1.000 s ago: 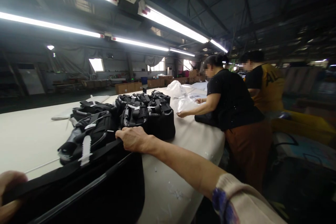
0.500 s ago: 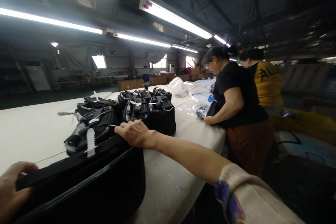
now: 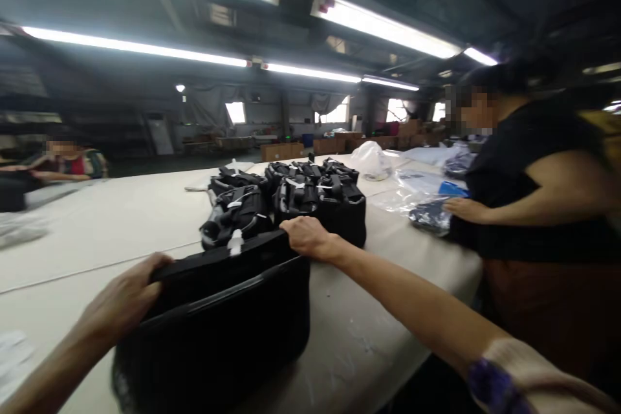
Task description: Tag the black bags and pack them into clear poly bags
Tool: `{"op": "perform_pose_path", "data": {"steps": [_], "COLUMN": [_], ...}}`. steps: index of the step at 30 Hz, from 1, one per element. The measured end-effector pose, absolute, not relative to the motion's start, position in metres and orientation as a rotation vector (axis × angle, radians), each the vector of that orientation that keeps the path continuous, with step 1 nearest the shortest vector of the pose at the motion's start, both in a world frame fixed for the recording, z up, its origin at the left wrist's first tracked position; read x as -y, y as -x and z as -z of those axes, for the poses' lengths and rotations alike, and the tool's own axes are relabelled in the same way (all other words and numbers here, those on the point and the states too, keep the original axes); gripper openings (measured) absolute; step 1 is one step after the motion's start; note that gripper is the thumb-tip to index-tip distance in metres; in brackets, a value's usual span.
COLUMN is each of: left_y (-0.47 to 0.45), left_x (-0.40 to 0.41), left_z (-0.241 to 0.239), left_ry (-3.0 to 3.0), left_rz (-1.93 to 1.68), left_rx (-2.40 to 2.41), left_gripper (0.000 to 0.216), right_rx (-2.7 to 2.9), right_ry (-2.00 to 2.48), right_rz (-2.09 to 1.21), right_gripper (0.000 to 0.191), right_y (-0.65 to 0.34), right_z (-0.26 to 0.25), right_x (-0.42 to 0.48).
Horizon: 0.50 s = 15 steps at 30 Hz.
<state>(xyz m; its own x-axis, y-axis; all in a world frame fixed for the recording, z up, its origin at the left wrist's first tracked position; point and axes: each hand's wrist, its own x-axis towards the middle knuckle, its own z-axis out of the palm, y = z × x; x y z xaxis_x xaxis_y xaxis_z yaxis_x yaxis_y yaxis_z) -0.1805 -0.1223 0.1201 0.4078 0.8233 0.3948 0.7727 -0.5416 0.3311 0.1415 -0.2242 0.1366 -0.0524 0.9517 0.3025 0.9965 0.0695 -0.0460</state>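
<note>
Large black bag (image 3: 218, 343) was held upright at the near side of the desk (image 3: 398, 265), top edge gripped at both ends. Left hand (image 3: 129, 291) was closed on the left end, fingers over the edge, thumb on the near face. Right hand (image 3: 308, 236) was closed on the right end, arm stretched across from the right. Bag's underside was lost in dark, so contact with the desk could not be confirmed. Grey piping (image 3: 228, 294) was seen below the top edge; a white tag (image 3: 235, 243) was seen near mid-edge. Just behind, a cluster of strapped black bundles (image 3: 339, 207) was packed close together on the desk. A white cord (image 3: 97, 270) was laid across the surface to the left. Beyond the cluster, to the right, a puffed clear plastic bag (image 3: 372, 160) was left standing near flat plastic sheeting (image 3: 405, 191). On the right, a wrapped dark package (image 3: 429, 217) was touched by a co-worker's hand (image 3: 468, 209), with a blue item (image 3: 453, 189) just beside it. Another person (image 3: 68, 162) was seen far left.
</note>
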Motion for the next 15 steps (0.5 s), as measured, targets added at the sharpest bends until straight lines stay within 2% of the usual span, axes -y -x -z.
{"op": "perform_pose_path", "data": {"steps": [4,7,10,13,15], "left_y": [0.179,0.178,0.181,0.177,0.165], "left_x": [0.132,0.135,0.132,0.127,0.12], "left_z": [-0.125,-0.125,-0.127,-0.134,-0.137], "left_ry": [-2.59,-2.627,-2.695,-2.777,-2.79], "left_rz": [-0.744,-0.717,-0.674,-0.651,-0.688], "left_rx": [-1.415,-1.371,-1.355,-1.248,-1.125], "left_gripper": [0.031,0.033,0.042,0.054,0.057], "right_rx": [2.226,2.234,2.041,1.932,1.924], "right_ry": [1.778,1.544,1.469,1.578,1.655], "right_rz": [0.001,-0.378,-0.565,-0.451,-0.414], "right_gripper": [0.046,0.061,0.046,0.029,0.028], "right_y": [-0.166,-0.176,-0.163,-0.134,-0.114], "right_z": [-0.152,-0.169,-0.176,-0.175,-0.176], "right_x": [0.222,0.216,0.198,0.176,0.168]}}
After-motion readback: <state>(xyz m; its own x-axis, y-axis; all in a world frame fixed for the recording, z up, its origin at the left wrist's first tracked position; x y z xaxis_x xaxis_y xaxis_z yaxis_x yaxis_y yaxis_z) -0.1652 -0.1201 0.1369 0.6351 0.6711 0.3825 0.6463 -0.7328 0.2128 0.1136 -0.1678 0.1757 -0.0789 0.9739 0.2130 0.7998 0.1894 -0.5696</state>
